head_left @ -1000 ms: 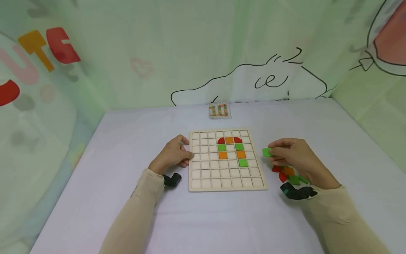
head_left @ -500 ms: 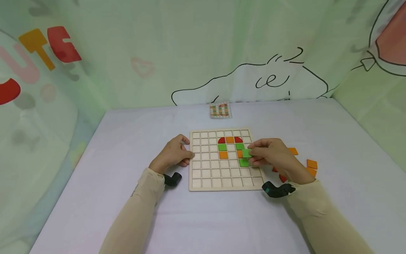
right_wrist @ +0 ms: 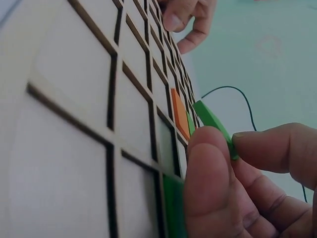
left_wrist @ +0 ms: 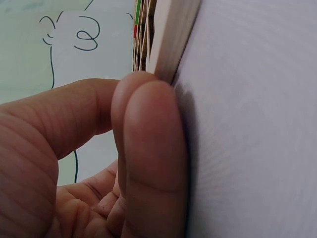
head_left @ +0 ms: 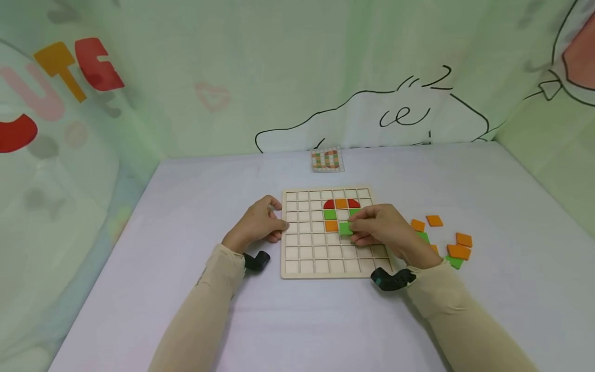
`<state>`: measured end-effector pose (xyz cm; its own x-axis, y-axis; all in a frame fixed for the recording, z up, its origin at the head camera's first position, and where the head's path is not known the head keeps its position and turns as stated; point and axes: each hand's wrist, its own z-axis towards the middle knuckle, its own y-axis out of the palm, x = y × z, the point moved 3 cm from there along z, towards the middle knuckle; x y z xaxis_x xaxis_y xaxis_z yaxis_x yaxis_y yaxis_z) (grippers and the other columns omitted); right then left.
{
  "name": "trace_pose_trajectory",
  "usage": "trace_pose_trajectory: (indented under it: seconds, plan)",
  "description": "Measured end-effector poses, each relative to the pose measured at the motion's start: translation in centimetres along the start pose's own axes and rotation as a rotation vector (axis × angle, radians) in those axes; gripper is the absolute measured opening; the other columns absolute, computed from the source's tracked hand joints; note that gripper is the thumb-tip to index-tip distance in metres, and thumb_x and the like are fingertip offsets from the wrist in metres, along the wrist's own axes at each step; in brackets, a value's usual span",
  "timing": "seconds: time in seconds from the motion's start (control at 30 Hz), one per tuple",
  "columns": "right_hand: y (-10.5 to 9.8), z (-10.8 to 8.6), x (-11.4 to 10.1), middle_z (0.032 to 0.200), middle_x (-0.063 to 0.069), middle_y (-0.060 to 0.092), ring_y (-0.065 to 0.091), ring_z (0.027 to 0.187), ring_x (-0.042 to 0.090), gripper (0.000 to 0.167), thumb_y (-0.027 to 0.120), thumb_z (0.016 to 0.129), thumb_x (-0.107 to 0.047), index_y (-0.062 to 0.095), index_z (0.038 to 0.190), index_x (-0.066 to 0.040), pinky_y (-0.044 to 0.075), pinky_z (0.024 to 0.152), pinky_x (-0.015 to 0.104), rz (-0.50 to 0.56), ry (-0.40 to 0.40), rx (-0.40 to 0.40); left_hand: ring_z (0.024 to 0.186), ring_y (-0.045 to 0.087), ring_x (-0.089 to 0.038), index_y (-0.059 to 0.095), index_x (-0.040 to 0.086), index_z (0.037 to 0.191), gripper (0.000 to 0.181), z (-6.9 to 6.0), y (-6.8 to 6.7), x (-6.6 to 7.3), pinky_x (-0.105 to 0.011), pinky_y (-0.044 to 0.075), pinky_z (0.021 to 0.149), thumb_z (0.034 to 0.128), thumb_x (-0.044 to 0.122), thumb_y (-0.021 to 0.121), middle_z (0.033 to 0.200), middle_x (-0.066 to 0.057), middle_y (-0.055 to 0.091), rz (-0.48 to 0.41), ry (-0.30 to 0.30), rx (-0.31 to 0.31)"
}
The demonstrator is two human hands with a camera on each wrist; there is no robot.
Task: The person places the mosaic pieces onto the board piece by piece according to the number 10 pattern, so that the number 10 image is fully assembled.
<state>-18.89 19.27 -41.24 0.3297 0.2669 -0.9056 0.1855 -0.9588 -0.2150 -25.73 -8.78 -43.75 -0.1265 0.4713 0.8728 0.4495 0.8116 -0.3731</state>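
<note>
My right hand [head_left: 383, 230] pinches a green square tile [head_left: 345, 229] between thumb and fingers. The tile hovers over the middle of a wooden grid board [head_left: 304, 266]; in the right wrist view the green tile [right_wrist: 214, 120] is tilted and apart from the board. My left hand [head_left: 255, 222] holds the board's left edge, thumb on the rim; its fingertips [left_wrist: 153, 114] meet the board's side in the left wrist view. An arch of tiles lies in the grid: an orange tile [head_left: 341, 203] between two red curved tiles [head_left: 329, 204], green and orange squares beneath. My right hand hides part of the arch.
Loose orange tiles [head_left: 458, 252] and green tiles [head_left: 454, 262] lie right of the board, some behind the right wrist. A small pattern card [head_left: 327, 159] lies at the table's back. A printed curtain [head_left: 297, 62] hangs behind the white table [head_left: 297, 325].
My right hand has carried the green tile leftward from the loose pile to over the board's middle, uncovering more loose tiles. My left hand stays at the board's edge.
</note>
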Motion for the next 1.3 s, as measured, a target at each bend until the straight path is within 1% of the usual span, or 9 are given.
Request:
trace_pose_trajectory:
  seconds: [0.17, 0.3, 0.5, 0.73, 1.0, 1.3]
  plan:
    - [1.0, 0.4, -0.2, 0.093, 0.011, 0.074, 0.073, 0.076, 0.016, 0.032, 0.067, 0.100, -0.009, 0.063, 0.125, 0.010, 0.065, 0.071, 0.028, -0.031, 0.015, -0.003, 0.058, 0.066, -0.015, 0.050, 0.004, 0.131, 0.047, 0.1, -0.1, -0.1, -0.027, 0.061, 0.055, 0.0925, 0.003, 0.077, 0.086, -0.013, 0.062, -0.008, 0.002, 0.003]
    - [1.4, 0.5, -0.2, 0.090, 0.011, 0.075, 0.073, 0.074, 0.016, 0.030, 0.069, 0.099, -0.008, 0.064, 0.123, 0.010, 0.065, 0.070, 0.028, -0.033, 0.015, -0.014, 0.058, 0.066, -0.016, 0.050, 0.004, 0.131, 0.047, 0.2, -0.1, -0.1, -0.027, 0.061, 0.055, 0.0923, 0.003, 0.077, 0.086, -0.013, 0.062, -0.013, 0.003, -0.001]
    - [1.8, 0.5, -0.2, 0.087, 0.010, 0.075, 0.073, 0.072, 0.016, 0.027, 0.069, 0.098, -0.006, 0.064, 0.120, 0.010, 0.065, 0.069, 0.028, -0.045, 0.002, -0.017, 0.057, 0.066, -0.016, 0.050, 0.004, 0.131, 0.047, 0.2, 0.0, 0.0, -0.027, 0.061, 0.055, 0.0921, 0.003, 0.077, 0.086, -0.013, 0.063, -0.008, 0.005, -0.001]
    - [2.4, 0.3, -0.3, 0.089, 0.011, 0.075, 0.073, 0.072, 0.016, 0.025, 0.068, 0.099, -0.004, 0.065, 0.118, 0.011, 0.065, 0.068, 0.028, -0.059, -0.021, -0.032, 0.056, 0.066, -0.015, 0.050, 0.003, 0.131, 0.047, 0.1, 0.0, 0.1, -0.027, 0.061, 0.054, 0.0922, 0.003, 0.077, 0.084, -0.013, 0.063, -0.003, 0.011, 0.001]
    - [2.6, 0.3, -0.3, 0.091, 0.011, 0.076, 0.072, 0.072, 0.015, 0.024, 0.070, 0.098, -0.005, 0.065, 0.116, 0.010, 0.064, 0.067, 0.027, -0.058, -0.029, -0.034, 0.058, 0.066, -0.015, 0.050, 0.004, 0.131, 0.047, 0.0, -0.1, 0.1, -0.027, 0.061, 0.055, 0.0924, 0.003, 0.077, 0.085, -0.012, 0.061, -0.011, 0.000, 0.004]
    - [2.6, 0.2, -0.2, 0.089, 0.012, 0.073, 0.071, 0.069, 0.015, 0.022, 0.069, 0.098, -0.006, 0.066, 0.113, 0.009, 0.064, 0.064, 0.026, -0.064, -0.046, -0.034, 0.058, 0.066, -0.015, 0.050, 0.003, 0.132, 0.048, -0.1, -0.1, 0.2, -0.027, 0.061, 0.056, 0.0924, 0.003, 0.077, 0.084, -0.012, 0.061, -0.018, -0.008, -0.001]
